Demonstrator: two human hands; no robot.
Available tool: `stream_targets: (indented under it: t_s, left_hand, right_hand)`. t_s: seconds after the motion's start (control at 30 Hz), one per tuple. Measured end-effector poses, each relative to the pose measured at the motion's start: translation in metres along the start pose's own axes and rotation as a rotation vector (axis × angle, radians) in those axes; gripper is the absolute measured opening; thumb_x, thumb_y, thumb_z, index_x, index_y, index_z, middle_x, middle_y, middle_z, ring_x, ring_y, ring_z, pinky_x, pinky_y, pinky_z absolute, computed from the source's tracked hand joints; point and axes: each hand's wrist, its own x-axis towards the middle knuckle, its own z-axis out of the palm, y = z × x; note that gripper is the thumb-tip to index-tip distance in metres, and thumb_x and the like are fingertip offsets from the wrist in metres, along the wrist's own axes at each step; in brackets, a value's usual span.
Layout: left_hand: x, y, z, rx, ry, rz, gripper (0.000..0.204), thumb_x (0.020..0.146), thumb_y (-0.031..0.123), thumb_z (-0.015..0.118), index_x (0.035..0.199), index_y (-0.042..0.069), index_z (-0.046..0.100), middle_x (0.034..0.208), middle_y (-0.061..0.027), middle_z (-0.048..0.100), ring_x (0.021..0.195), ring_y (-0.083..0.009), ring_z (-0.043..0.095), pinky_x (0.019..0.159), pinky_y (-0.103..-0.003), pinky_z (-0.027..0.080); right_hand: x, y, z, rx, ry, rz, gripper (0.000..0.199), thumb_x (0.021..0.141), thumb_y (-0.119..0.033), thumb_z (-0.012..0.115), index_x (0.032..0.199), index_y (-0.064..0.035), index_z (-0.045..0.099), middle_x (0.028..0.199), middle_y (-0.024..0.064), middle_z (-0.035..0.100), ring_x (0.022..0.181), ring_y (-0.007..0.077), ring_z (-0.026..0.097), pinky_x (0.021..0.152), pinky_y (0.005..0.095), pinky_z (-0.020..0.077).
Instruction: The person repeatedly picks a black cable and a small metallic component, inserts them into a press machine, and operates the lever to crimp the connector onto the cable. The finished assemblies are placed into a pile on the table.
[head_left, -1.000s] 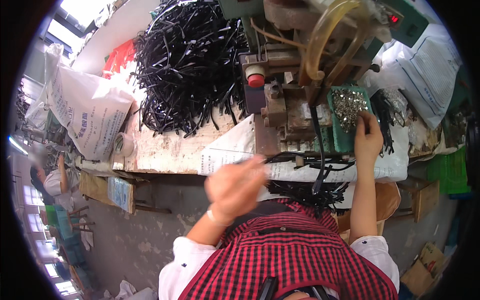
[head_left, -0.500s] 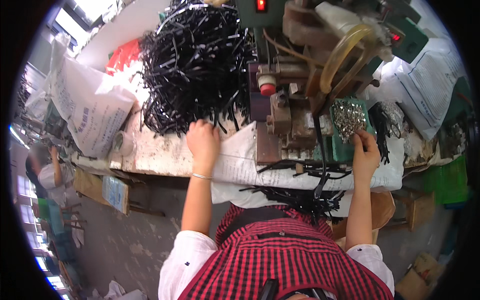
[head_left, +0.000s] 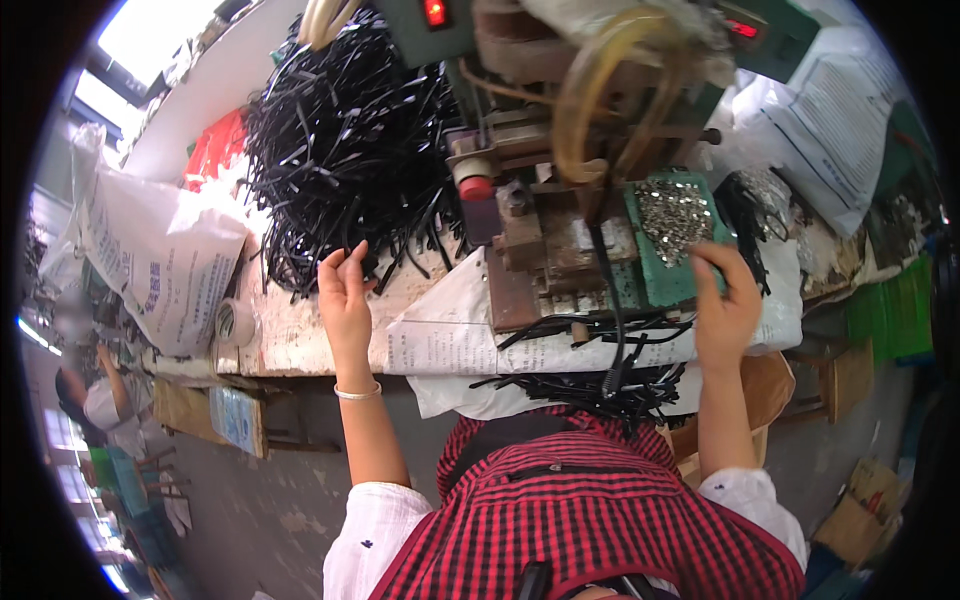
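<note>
left hand (head_left: 345, 290) at the edge of the black strip pile (head_left: 350, 150), fingers loosely open, holding nothing. right hand (head_left: 728, 305) at the rivet tray (head_left: 672, 225); grip not discernible. no strip at the press (head_left: 540, 230) yet.

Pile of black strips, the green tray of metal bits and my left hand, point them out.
pile of black strips (head_left: 345, 150), head view, middle of heap.
green tray (head_left: 655, 285), head view, lower wall.
left hand (head_left: 345, 300), head view, palm.
</note>
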Motion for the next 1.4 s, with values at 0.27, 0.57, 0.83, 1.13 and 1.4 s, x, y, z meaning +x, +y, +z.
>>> stream_targets:
  t_s: [0.27, 0.57, 0.83, 1.13, 1.4]
  left_hand:
    - [-0.020, -0.009, 0.067, -0.198, 0.177, 0.013, 0.014, 0.101, 0.008, 0.072, 0.088, 0.002, 0.071, 0.079, 0.0009, 0.070, 0.064, -0.0028, 0.052, 0.057, -0.020, 0.039]
    - [-0.036, 0.141, 0.104, -0.284, 0.041, 0.594, 0.012, 0.100, -0.006, 0.061, 0.111, -0.003, 0.066, 0.104, -0.0172, 0.075, 0.084, -0.0146, 0.069, 0.065, -0.023, 0.057]
    - [-0.060, 0.153, 0.148, 0.271, -0.369, 1.264, 0.026, 0.074, 0.003, 0.078, 0.100, 0.006, 0.075, 0.106, -0.0112, 0.075, 0.065, -0.0162, 0.063, 0.057, -0.029, 0.049]
    - [-0.052, 0.128, 0.167, 0.261, -0.275, 1.360, 0.021, 0.075, 0.008, 0.080, 0.095, 0.009, 0.074, 0.104, -0.0056, 0.075, 0.059, -0.0095, 0.057, 0.052, -0.025, 0.044]
    - [-0.077, 0.139, 0.150, 0.225, -0.382, 1.054, 0.031, 0.076, 0.003, 0.080, 0.107, 0.004, 0.075, 0.113, -0.0119, 0.077, 0.066, -0.0165, 0.067, 0.057, -0.030, 0.052]
  right_hand:
    - [0.025, -0.030, 0.080, 0.474, 0.018, 0.084, 0.025, 0.089, 0.002, 0.075, 0.113, -0.0007, 0.068, 0.101, 0.0079, 0.073, 0.096, 0.0161, 0.070, 0.088, 0.0290, 0.0529]
    - [0.022, -0.059, 0.082, 0.826, -0.028, 0.273, 0.045, 0.089, 0.002, 0.076, 0.130, 0.0025, 0.057, 0.118, 0.0116, 0.072, 0.104, 0.0127, 0.069, 0.093, 0.0269, 0.0521]
    - [0.040, -0.062, 0.028, 0.459, -0.278, 0.085, 0.054, 0.086, 0.002, 0.061, 0.140, -0.0003, 0.056, 0.130, 0.0160, 0.068, 0.122, 0.0260, 0.066, 0.108, 0.0370, 0.0479]
    - [0.001, 0.071, -0.006, -0.350, -0.073, 0.112, 0.026, 0.083, -0.006, 0.073, 0.109, -0.0056, 0.072, 0.108, 0.0129, 0.072, 0.103, 0.0350, 0.067, 0.099, 0.0406, 0.0500]
    - [-0.002, 0.075, 0.008, -0.703, -0.092, -0.002, 0.009, 0.083, -0.013, 0.076, 0.089, -0.0090, 0.071, 0.092, 0.0091, 0.067, 0.093, 0.0343, 0.065, 0.081, 0.0455, 0.0515]
